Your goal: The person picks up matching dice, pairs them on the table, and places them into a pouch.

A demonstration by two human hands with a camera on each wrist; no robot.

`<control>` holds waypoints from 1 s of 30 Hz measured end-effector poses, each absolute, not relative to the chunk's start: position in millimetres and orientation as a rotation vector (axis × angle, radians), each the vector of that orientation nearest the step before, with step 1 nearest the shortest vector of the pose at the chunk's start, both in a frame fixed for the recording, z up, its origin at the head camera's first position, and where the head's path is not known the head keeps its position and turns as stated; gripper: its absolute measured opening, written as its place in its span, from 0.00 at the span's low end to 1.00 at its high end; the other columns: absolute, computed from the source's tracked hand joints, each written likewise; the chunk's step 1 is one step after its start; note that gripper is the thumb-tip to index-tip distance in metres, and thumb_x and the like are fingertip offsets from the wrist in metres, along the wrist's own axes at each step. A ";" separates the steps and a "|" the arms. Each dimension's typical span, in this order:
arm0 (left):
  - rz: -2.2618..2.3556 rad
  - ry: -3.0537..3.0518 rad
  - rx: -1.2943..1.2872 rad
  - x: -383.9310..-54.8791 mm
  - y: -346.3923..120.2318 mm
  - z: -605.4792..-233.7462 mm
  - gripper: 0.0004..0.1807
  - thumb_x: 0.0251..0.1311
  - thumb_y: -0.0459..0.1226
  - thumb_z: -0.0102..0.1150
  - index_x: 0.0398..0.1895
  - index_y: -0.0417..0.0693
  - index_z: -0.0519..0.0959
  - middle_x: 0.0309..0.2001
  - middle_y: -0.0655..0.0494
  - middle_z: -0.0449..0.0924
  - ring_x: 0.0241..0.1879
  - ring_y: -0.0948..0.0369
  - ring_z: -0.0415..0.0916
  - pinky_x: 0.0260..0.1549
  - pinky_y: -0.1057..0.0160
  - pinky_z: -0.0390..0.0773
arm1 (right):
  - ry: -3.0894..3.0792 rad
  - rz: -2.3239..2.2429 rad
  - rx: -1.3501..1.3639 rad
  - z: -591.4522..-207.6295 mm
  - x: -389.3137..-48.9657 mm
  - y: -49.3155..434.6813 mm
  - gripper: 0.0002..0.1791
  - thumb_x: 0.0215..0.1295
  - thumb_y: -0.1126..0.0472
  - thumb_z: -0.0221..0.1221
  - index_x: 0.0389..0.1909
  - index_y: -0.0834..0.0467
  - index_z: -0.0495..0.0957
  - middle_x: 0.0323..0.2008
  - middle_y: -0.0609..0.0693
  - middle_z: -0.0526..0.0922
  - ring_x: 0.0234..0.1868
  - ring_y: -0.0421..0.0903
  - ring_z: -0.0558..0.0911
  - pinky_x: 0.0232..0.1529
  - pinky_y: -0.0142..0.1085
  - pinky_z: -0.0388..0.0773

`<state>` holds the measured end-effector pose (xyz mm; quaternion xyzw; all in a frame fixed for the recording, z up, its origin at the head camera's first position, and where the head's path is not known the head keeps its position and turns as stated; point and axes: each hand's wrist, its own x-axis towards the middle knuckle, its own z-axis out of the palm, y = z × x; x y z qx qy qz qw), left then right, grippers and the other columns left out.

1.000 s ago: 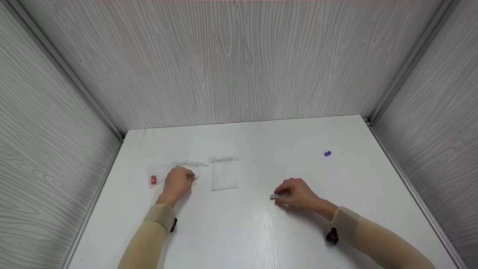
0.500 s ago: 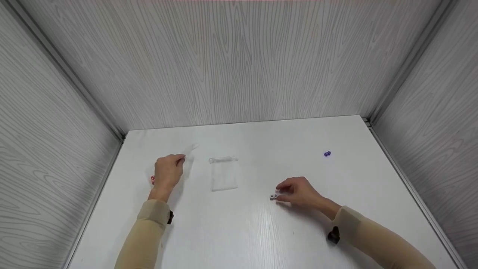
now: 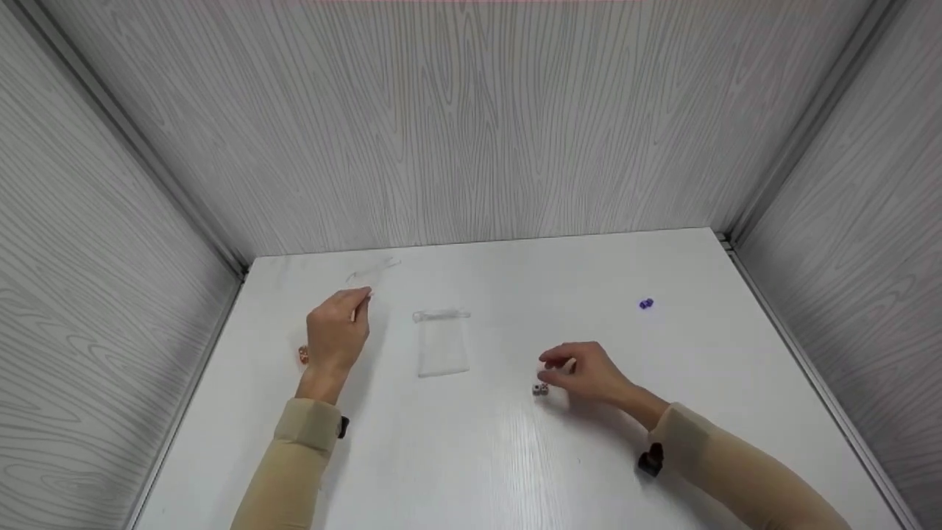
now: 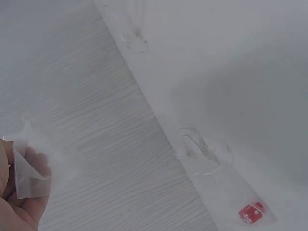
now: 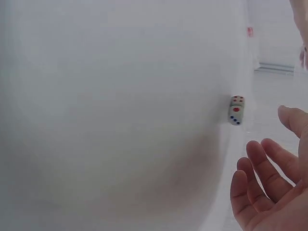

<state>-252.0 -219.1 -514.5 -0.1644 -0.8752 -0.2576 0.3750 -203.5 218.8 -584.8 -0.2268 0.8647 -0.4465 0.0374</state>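
My left hand (image 3: 338, 327) pinches a small clear plastic bag (image 4: 62, 161) by its end, raised over the table's left side. In the head view the bag's far end (image 3: 374, 271) points away toward the back wall. Below and beside that hand, red dice (image 4: 251, 212) lie inside another clear bag (image 4: 204, 172). My right hand (image 3: 585, 372) is apart from a pair of white dice (image 3: 540, 389), its thumb and fingers spread and curved just behind them. In the right wrist view the white dice (image 5: 236, 110) sit side by side, with nothing between the fingers.
A flat clear bag (image 3: 443, 346) lies mid-table between the hands. Small purple dice (image 3: 646, 303) rest at the back right. Grey wood-grain walls (image 3: 471, 125) enclose the white table (image 3: 471, 464) at the back and both sides.
My left hand has lifted the clear bag off the table, moving it back and slightly left. My right hand has let go of the white dice and drawn slightly up from them.
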 end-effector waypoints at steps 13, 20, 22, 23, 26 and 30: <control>-0.307 -2.055 -0.701 -223.5 -147.6 -511.9 0.06 0.64 0.25 0.70 0.42 0.34 0.90 0.37 0.43 0.89 0.36 0.50 0.89 0.35 0.56 0.90 | 2.572 -1.689 -0.683 -537.9 -219.6 167.2 0.15 0.74 0.52 0.67 0.53 0.56 0.89 0.46 0.48 0.92 0.47 0.46 0.89 0.45 0.40 0.87; -0.221 -2.035 -0.773 -209.3 -112.9 -513.0 0.06 0.61 0.26 0.73 0.41 0.36 0.90 0.36 0.45 0.89 0.34 0.51 0.89 0.33 0.60 0.90 | 2.369 -1.936 -0.557 -526.4 -229.6 135.9 0.16 0.76 0.58 0.65 0.55 0.64 0.87 0.47 0.56 0.92 0.48 0.59 0.89 0.45 0.42 0.88; -0.211 -2.029 -0.790 -207.0 -105.5 -513.6 0.06 0.60 0.26 0.74 0.40 0.36 0.90 0.36 0.45 0.89 0.34 0.52 0.89 0.33 0.60 0.90 | 2.309 -1.998 -0.477 -524.5 -232.9 129.9 0.17 0.76 0.56 0.66 0.55 0.65 0.87 0.47 0.56 0.92 0.49 0.60 0.89 0.45 0.43 0.89; -0.207 -2.025 -0.801 -206.1 -102.0 -513.9 0.06 0.60 0.26 0.74 0.39 0.36 0.90 0.35 0.45 0.89 0.33 0.52 0.89 0.33 0.60 0.89 | 2.287 -2.022 -0.435 -523.7 -234.7 127.5 0.18 0.76 0.55 0.66 0.55 0.66 0.87 0.46 0.57 0.92 0.48 0.59 0.90 0.45 0.43 0.89; -0.202 -2.022 -0.836 -203.9 -92.6 -515.7 0.06 0.59 0.27 0.75 0.39 0.37 0.91 0.35 0.46 0.89 0.33 0.53 0.89 0.33 0.61 0.89 | 2.223 -2.089 -0.313 -521.9 -239.7 122.4 0.21 0.74 0.52 0.67 0.52 0.67 0.87 0.43 0.58 0.92 0.45 0.57 0.91 0.43 0.40 0.89; -0.184 -2.026 -0.892 -200.1 -82.0 -518.4 0.05 0.61 0.28 0.74 0.40 0.38 0.91 0.35 0.48 0.89 0.32 0.55 0.88 0.32 0.63 0.89 | 2.159 -2.159 -0.160 -520.2 -243.8 119.4 0.21 0.71 0.50 0.70 0.46 0.67 0.88 0.39 0.61 0.91 0.40 0.54 0.91 0.39 0.38 0.89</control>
